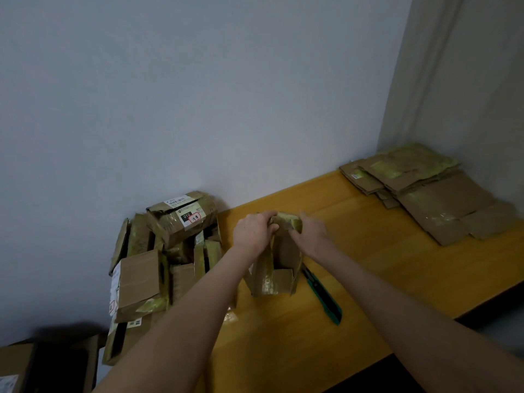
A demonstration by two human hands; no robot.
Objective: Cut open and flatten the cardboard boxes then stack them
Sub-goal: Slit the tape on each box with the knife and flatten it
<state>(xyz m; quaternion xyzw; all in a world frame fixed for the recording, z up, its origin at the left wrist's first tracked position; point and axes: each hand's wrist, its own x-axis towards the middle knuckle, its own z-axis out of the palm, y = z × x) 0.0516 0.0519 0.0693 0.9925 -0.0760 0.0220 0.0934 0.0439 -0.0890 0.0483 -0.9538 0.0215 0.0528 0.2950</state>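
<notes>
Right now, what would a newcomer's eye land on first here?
The left hand and right hand grip the top of a taped cardboard box standing on the yellow table. A green utility knife lies just right of it; flattened boxes are stacked in the far right corner, unflattened boxes heaped at the left.

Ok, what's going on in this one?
A person grips the taped top end of a small cardboard box standing on the wooden table, using left hand and right hand. The utility knife lies beside it. Flattened boxes are stacked at the far corner; unflattened boxes sit piled on the left.
</notes>
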